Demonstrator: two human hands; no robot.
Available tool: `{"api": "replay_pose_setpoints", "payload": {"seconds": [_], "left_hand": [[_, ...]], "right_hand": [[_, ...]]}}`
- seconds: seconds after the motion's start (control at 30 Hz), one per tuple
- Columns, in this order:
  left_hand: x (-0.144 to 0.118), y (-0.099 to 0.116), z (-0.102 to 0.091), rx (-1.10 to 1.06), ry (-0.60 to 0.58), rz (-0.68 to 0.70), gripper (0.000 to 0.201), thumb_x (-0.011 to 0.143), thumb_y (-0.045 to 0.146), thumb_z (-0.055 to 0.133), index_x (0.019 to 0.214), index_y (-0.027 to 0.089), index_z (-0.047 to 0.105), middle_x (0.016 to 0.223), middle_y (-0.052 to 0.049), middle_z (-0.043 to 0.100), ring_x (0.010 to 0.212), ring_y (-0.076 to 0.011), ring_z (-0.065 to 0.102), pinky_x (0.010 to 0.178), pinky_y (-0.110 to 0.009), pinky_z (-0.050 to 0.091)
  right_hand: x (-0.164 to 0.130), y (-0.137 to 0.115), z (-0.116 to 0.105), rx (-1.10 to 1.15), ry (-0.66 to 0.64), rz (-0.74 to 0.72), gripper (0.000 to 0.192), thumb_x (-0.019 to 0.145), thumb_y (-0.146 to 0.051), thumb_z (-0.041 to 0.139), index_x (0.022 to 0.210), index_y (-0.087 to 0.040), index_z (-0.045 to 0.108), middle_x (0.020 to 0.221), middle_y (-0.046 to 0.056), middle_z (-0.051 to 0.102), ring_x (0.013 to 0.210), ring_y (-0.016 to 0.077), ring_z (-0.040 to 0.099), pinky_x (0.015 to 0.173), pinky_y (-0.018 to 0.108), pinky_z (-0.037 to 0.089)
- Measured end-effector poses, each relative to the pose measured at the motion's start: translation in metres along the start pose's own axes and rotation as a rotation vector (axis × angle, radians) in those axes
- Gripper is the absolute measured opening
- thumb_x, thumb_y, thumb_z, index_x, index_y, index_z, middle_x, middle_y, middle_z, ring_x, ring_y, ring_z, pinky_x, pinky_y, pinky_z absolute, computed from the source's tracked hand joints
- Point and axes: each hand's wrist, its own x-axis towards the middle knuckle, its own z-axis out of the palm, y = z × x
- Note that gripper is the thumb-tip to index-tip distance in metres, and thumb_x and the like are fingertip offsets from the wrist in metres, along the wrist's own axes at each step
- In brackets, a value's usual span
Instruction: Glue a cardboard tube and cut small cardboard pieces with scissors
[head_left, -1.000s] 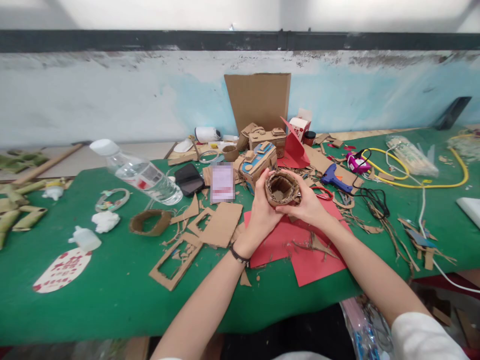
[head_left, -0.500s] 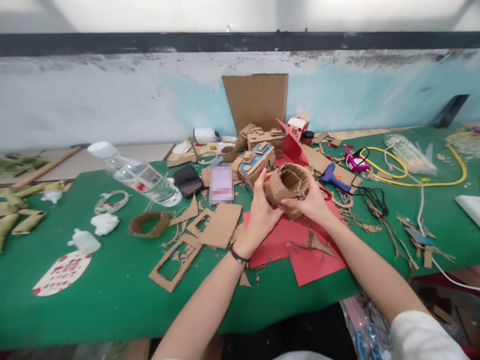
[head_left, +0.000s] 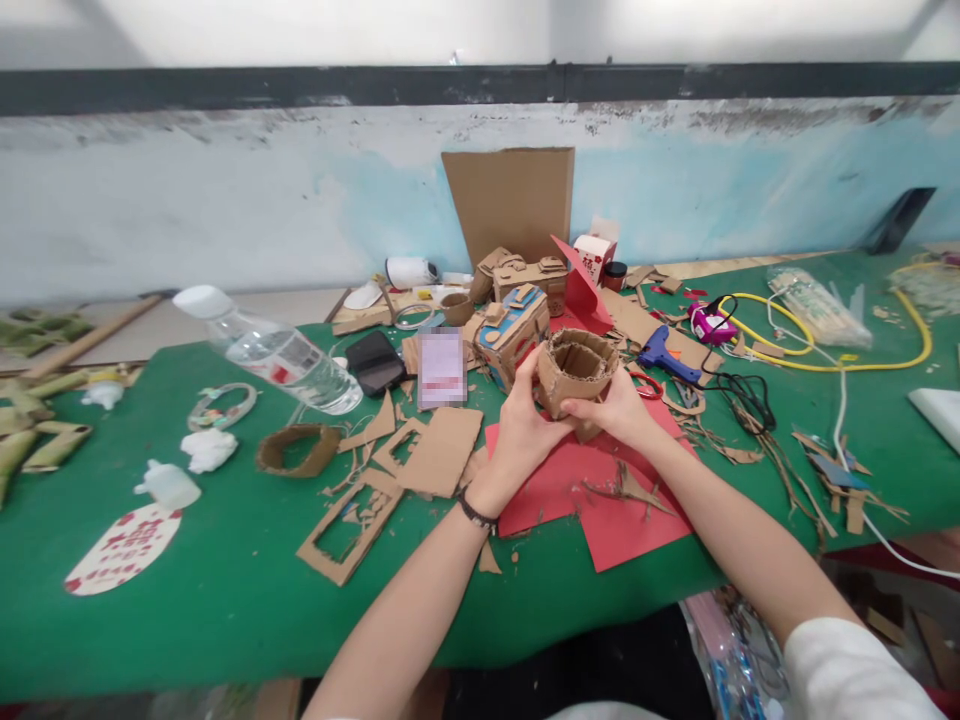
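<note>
A: What do you have on the head view?

B: From out here I see both hands on one piece, a cardboard ring (head_left: pixel 562 391), its opening facing up or nearly so. Take it as the centre of the clock, with twelve toward the wall (head_left: pixel 360 215).

A: And the fingers?

B: Closed around it on both sides. The left hand (head_left: pixel 527 415) grasps it from about eight o'clock, the right hand (head_left: pixel 621 405) from about four, its thumb lying along the near side. I can't tell whether the ring rests on anything underneath.

A: How would you handle it well?

B: I'd press equally from both sides, lightly and low. The rim looks ragged and the sides layered, so a hard pinch would probably squash it oval. Even pressure should hold the round shape while I look down inside.

A: What's around it?

B: Red paper (head_left: pixel 634 538) lies at six on the green desk (head_left: pixel 225 600). A blue glue gun (head_left: pixel 666 354) is at three, a blue-patched box (head_left: pixel 517 335) at ten. At eight there's a flat cardboard panel (head_left: pixel 442 452); farther out, between eight and nine, a larger cardboard loop (head_left: pixel 319 455).

A: Anything to mind?

B: The box sits close to my left fingers; I'd give those knuckles room.
</note>
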Motion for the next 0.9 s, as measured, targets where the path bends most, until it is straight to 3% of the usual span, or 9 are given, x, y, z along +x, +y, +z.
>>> {"api": "replay_pose_setpoints", "payload": {"seconds": [0.13,0.27,0.47,0.63,0.8,0.9], "left_hand": [[-0.001,-0.002,0.001,-0.033,-0.008,-0.023,0.112,0.079,0.036,0.098,0.172,0.027,0.036,0.159,-0.017,0.067,0.142,-0.0336,0.072,0.115,-0.047,0.064],[0.0,-0.003,0.0,-0.036,-0.018,0.004,0.116,0.075,0.035,0.1,0.172,0.027,0.035,0.169,-0.019,0.058,0.15,-0.0367,0.066,0.118,-0.05,0.062],[-0.001,0.0,0.002,-0.06,-0.012,-0.015,0.122,0.074,0.035,0.102,0.174,0.027,0.032,0.167,-0.019,0.057,0.151,-0.0365,0.064,0.123,-0.053,0.058],[-0.004,0.0,0.007,-0.156,-0.08,-0.071,0.121,0.086,0.045,0.097,0.179,0.03,0.02,0.153,-0.018,0.065,0.14,-0.0324,0.071,0.12,-0.051,0.059],[-0.004,0.0,0.005,-0.154,-0.072,-0.094,0.108,0.092,0.049,0.09,0.176,0.029,0.026,0.143,-0.016,0.07,0.129,-0.0305,0.076,0.105,-0.044,0.066],[-0.002,0.002,0.002,-0.109,-0.034,-0.111,0.106,0.087,0.057,0.094,0.171,0.029,0.036,0.13,-0.012,0.073,0.111,-0.0288,0.079,0.091,-0.04,0.067]], "right_hand": [[0.001,0.001,0.0,0.024,-0.023,-0.029,0.113,0.064,-0.069,0.104,0.157,-0.026,0.056,0.162,0.017,0.066,0.151,0.0386,0.064,0.132,0.057,0.049],[0.001,-0.004,0.0,0.034,-0.076,-0.107,0.127,0.067,-0.063,0.105,0.171,-0.029,0.041,0.173,0.015,0.056,0.161,0.0361,0.055,0.137,0.054,0.043],[0.0,-0.004,0.0,0.001,0.012,-0.029,0.105,0.066,-0.07,0.102,0.15,-0.024,0.061,0.156,0.017,0.07,0.147,0.0393,0.067,0.129,0.056,0.053],[0.001,0.007,-0.004,0.036,0.137,0.028,0.105,0.068,-0.084,0.093,0.149,-0.026,0.061,0.149,0.017,0.074,0.141,0.0394,0.07,0.121,0.056,0.059],[0.008,0.012,-0.007,0.089,0.116,-0.029,0.117,0.078,-0.094,0.078,0.171,-0.034,0.038,0.166,0.013,0.063,0.151,0.0351,0.065,0.121,0.052,0.059],[0.012,0.004,-0.011,0.164,0.118,0.018,0.116,0.084,-0.089,0.074,0.177,-0.039,0.026,0.163,0.01,0.066,0.142,0.0349,0.072,0.115,0.055,0.063]]}}
